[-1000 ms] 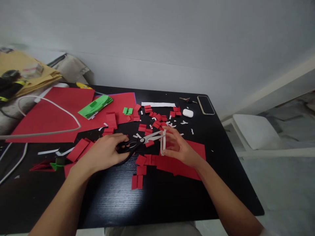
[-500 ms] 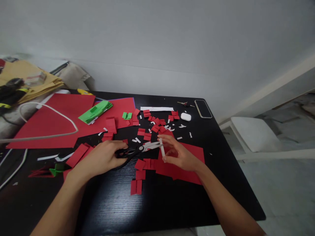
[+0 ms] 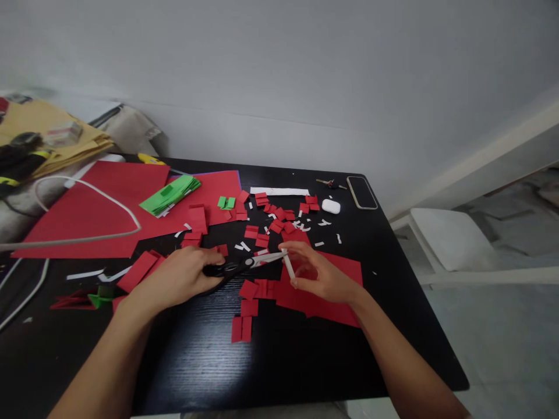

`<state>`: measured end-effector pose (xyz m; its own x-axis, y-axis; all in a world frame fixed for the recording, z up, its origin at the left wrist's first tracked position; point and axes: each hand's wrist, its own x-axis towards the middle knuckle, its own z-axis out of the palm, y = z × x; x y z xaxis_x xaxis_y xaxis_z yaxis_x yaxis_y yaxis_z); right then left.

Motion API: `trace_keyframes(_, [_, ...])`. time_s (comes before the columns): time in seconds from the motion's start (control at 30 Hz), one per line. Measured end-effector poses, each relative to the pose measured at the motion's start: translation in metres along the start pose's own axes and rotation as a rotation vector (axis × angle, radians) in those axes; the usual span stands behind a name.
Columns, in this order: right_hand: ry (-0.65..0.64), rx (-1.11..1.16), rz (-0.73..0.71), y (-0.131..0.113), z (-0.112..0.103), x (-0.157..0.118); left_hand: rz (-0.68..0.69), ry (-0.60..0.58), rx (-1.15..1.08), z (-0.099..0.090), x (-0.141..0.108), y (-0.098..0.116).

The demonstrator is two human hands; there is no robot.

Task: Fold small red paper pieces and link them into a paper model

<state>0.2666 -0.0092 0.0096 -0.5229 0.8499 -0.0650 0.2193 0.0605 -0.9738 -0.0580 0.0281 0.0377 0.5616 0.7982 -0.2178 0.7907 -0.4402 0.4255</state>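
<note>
Where scissors [image 3: 249, 262] meet it, white paper [image 3: 289, 266] spans the right fingers [image 3: 309, 285]

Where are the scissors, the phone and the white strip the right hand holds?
Scissors [image 3: 249, 262]: head view, on the pivot.
Phone [image 3: 362, 192]: head view, on the dark screen.
White strip [image 3: 289, 266]: head view, on its middle.

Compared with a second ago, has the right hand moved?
Yes, slightly: judged against the white case, the right hand has shifted toward the near edge of the black table.
</note>
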Motion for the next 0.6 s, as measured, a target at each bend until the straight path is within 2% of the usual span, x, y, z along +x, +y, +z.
trace_keyframes(0.13, [-0.024, 0.048, -0.018, 0.000, -0.001, -0.001, -0.102, 0.051, 0.056, 0.001, 0.003, -0.003])
trace_keyframes(0.27, [0.032, -0.013, -0.048, 0.000, -0.001, -0.001, -0.253, 0.106, 0.125, 0.002, 0.006, -0.006])
trace_keyframes(0.47, [0.290, -0.479, -0.108, 0.002, -0.003, 0.001, -0.348, 0.144, 0.239, 0.008, 0.010, -0.004])
trace_keyframes(0.6, [0.299, -0.689, -0.099, 0.007, -0.001, 0.005, -0.398, 0.141, 0.265, 0.012, 0.012, 0.002])
